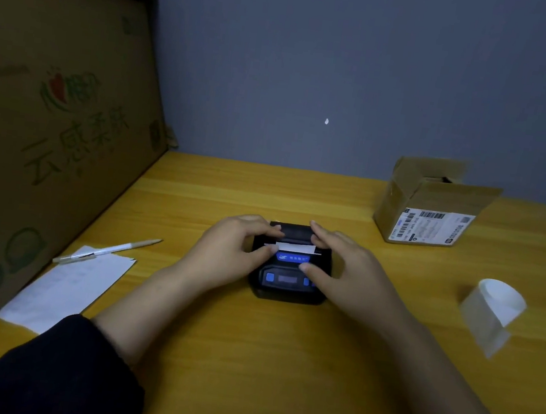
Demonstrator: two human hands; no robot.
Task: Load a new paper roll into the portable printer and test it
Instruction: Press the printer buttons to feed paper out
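Resting two hands, left and right, grips released, on one printer, two cardboard boxes, one pen.

A tall stack of printed cardboard boxes walls off the whole left edge of the wooden table, and the grey wall closes the far side. Between that stack and the portable printer lie a sheet of paper and a pen, both flat. Both hands, left and right, crowd the printer's flanks and top. To the right, bare tabletop runs to a loose paper roll; an open shipping carton stands at the far right. The near tabletop looks clear, apart from the forearms crossing it.
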